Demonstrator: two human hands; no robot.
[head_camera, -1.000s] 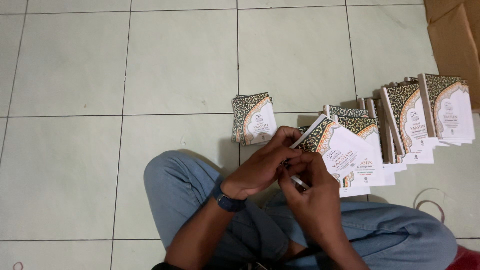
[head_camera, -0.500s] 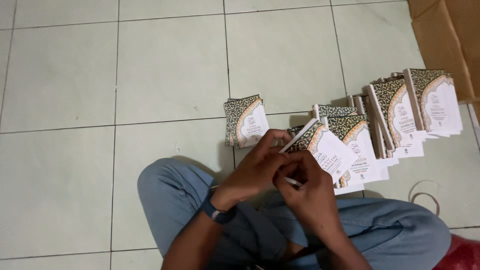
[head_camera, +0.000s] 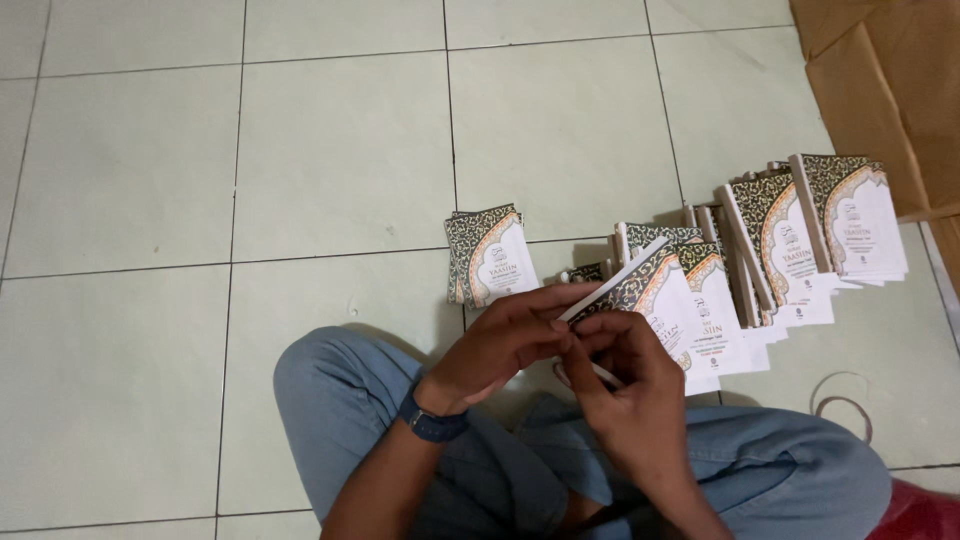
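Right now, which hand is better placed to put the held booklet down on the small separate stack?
Probably the left. The left hand, with the wristwatch, grips the booklet and is nearer the separate stack. The right hand is on the side of the long row of booklets.

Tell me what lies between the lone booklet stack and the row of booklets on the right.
Bare floor tile separates the lone stack from the row; lower down, the held booklet crosses, head view.
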